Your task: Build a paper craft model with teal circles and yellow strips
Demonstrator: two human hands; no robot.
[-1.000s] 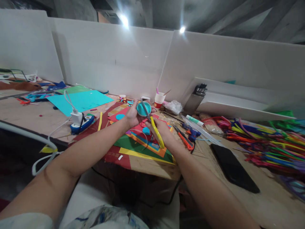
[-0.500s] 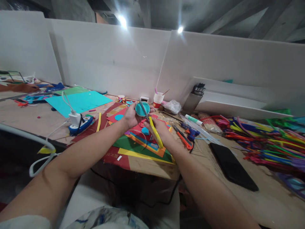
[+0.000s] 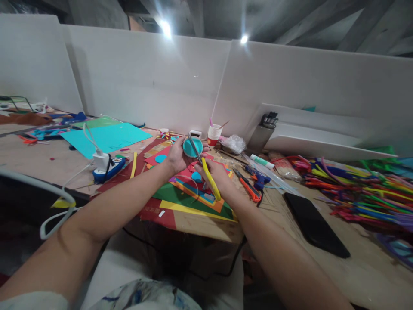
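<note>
My left hand holds a small round cup with a turquoise inside, its fingers around the cup's underside. Scissors with yellow handles are gripped in my right hand, and their blades lie across the cup's opening. Whether the blades touch the turquoise surface I cannot tell. Beneath both hands lie stacked coloured sheets, among them a green sheet and an orange one. A turquoise disc rests just below the cup, and another is left of it on red paper.
A black phone lies at the right, near many pipe cleaners. An orange cutter, a glue gun, a glue stick and stacked paper cups stand or lie beyond. A blue power strip is at left.
</note>
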